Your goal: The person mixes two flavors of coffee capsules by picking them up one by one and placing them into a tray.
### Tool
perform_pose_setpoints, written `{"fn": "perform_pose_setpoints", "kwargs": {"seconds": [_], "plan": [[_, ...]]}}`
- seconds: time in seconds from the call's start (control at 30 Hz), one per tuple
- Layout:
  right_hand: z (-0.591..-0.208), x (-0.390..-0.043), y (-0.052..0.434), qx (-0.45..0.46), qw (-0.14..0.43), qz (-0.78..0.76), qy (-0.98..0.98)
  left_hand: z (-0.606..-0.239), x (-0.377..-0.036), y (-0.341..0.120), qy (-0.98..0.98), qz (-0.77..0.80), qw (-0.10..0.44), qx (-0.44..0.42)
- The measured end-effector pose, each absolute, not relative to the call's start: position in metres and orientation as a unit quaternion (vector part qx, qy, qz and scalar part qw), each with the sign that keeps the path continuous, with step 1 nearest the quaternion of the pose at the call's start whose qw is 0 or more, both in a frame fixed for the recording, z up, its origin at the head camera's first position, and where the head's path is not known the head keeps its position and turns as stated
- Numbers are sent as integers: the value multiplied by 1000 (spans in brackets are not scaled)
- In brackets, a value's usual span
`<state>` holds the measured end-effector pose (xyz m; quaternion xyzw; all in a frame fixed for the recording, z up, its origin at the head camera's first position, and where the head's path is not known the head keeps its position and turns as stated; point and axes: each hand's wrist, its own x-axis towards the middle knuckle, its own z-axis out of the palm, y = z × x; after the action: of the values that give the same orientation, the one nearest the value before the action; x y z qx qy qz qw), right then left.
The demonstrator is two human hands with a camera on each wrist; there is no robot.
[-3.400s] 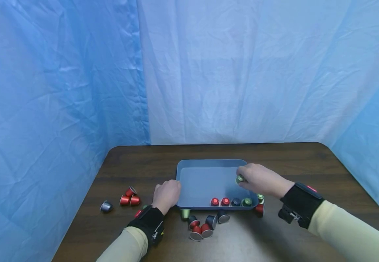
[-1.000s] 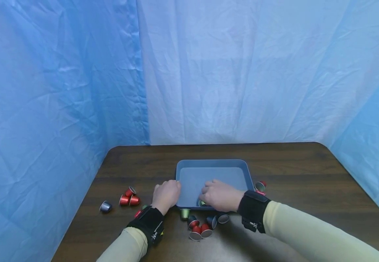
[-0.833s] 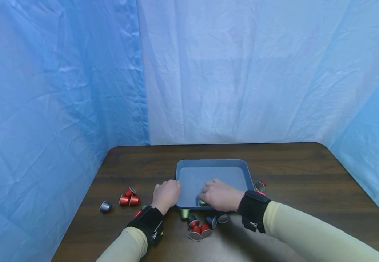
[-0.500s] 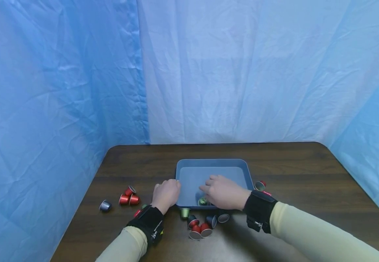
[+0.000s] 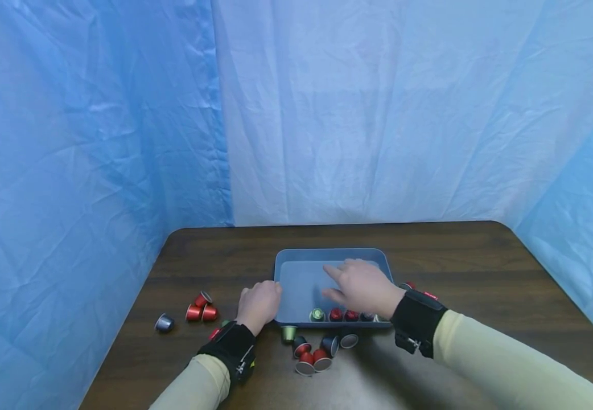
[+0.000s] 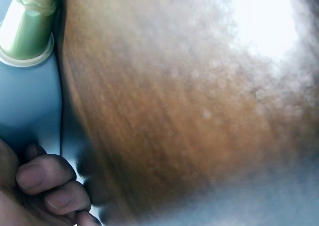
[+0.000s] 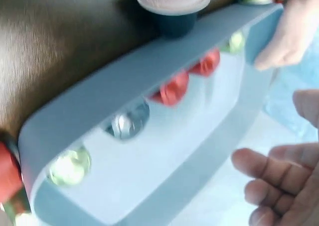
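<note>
My left hand (image 5: 260,304) holds the left rim of a shallow blue-grey tray (image 5: 327,252), its fingers curled at the edge in the left wrist view. Over the tray's right half, my right hand (image 5: 363,287) is open and holds nothing, thumb and index finger spread apart. Along the tray's near wall stands a row of coffee capsules: a green capsule (image 5: 317,315) at the left end, two red ones, a dark blue capsule (image 7: 128,120) and another green capsule (image 7: 70,167) at the right end. My right hand partly covers the right end in the head view.
In front of the tray lie a green capsule (image 5: 288,334), dark capsules (image 5: 330,345) and red capsules (image 5: 322,360). To the left are three red capsules (image 5: 203,308) and a dark blue capsule (image 5: 164,323). More capsules sit beside the tray's right edge. Blue sheets (image 5: 327,114) hang around the table.
My right hand carried a green capsule leftward across the tray, set it at the row's left end and let go, then drew back up and right. My left hand stayed at the rim.
</note>
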<state>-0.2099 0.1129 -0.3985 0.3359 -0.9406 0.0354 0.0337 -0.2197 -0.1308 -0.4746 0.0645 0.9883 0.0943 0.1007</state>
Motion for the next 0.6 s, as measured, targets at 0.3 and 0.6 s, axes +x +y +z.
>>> {"fn": "perform_pose_setpoints", "kwargs": {"seconds": [0.3,0.6], "plan": [[-383,-221,125,234,62,44,-969,-476,-220,-133,989,82,99,69],[-383,-226,145,172,49,60,-982,-475,-219,-133,989,95,100,55]]}}
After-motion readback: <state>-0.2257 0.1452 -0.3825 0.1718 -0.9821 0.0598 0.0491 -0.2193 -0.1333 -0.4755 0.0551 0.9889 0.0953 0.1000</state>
